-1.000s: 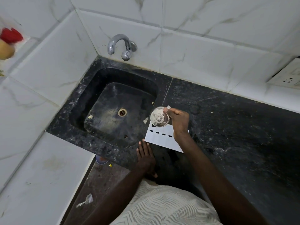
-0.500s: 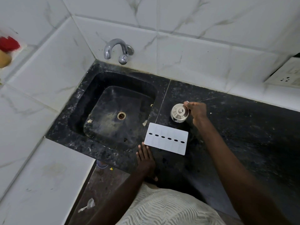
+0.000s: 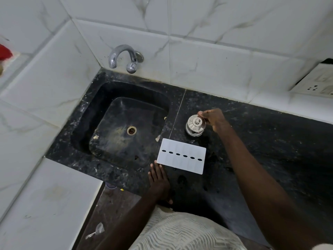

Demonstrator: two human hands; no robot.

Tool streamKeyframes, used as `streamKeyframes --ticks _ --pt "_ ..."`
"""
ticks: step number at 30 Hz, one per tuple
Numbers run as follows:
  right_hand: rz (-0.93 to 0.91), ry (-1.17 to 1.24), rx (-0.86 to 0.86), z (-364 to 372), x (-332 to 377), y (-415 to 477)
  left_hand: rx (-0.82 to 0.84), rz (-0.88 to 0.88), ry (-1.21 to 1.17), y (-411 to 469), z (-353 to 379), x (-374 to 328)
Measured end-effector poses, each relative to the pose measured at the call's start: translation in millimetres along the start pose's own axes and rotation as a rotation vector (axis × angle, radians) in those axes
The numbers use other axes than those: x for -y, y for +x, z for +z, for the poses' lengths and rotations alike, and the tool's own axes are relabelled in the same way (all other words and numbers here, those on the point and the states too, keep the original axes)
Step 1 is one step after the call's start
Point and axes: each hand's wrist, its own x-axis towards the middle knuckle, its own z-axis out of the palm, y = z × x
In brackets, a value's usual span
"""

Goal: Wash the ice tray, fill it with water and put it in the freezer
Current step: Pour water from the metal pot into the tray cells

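The white ice tray (image 3: 181,155) lies flat on the black counter just right of the sink, showing a row of dark oval slots along its middle. My left hand (image 3: 158,179) rests flat on the counter's front edge, fingertips just short of the tray's near left corner. My right hand (image 3: 212,118) pinches the rim of a small steel lidded container (image 3: 195,125) that stands on the counter behind the tray. The black stone sink (image 3: 100,98) is dry and holds nothing, with a drain (image 3: 131,130) in its middle. A chrome tap (image 3: 124,57) sticks out of the wall above it.
White marble-look tiles cover the walls behind and to the left. A wall socket (image 3: 314,83) sits at the far right above the black counter (image 3: 270,141). A white tiled ledge (image 3: 45,204) runs along the lower left. Small scraps lie on the floor below.
My right hand carried the steel container from above the tray to the counter behind it and set it down. The tray now shows whole. My left hand stayed put.
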Motion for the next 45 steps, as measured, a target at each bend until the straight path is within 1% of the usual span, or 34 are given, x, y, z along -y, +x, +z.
streamKeyframes --ticks 4,10,16,17,22,24,29,31,34,38,41,45 --pt "0.002 -0.016 0.001 4 -7 2 0.135 0.011 -0.042 -3 -4 0" --pt "-0.014 -0.028 -0.044 8 -14 4 0.124 0.008 -0.037 -3 -1 1" --pt "-0.111 -0.049 -0.015 3 -30 1 0.128 0.004 -0.045 1 3 1" --pt "-0.129 -0.059 -0.045 2 -35 -1 0.129 0.002 -0.043 1 4 1" --pt "-0.134 -0.034 -0.360 1 -100 -12 0.111 0.007 -0.040 2 7 2" --pt "-0.123 -0.080 -0.406 9 -116 -47 0.098 0.006 -0.040 3 9 3" --pt "-0.214 -0.302 -0.450 19 -159 -109 0.086 0.012 -0.023 -1 6 2" --pt "-0.206 -0.379 -0.454 23 -170 -122 0.089 0.011 -0.034 0 4 1" --pt "-0.226 -0.458 -0.418 27 -178 -131 0.081 0.005 -0.058 3 8 3" --pt "-0.204 -0.485 -0.383 26 -185 -132 0.058 0.045 -0.073 4 11 10" --pt "-0.212 -0.507 -0.376 24 -188 -130 0.038 0.094 -0.129 4 12 18" --pt "-0.223 -0.482 -0.384 23 -193 -128 -0.044 0.176 -0.187 -4 17 34"
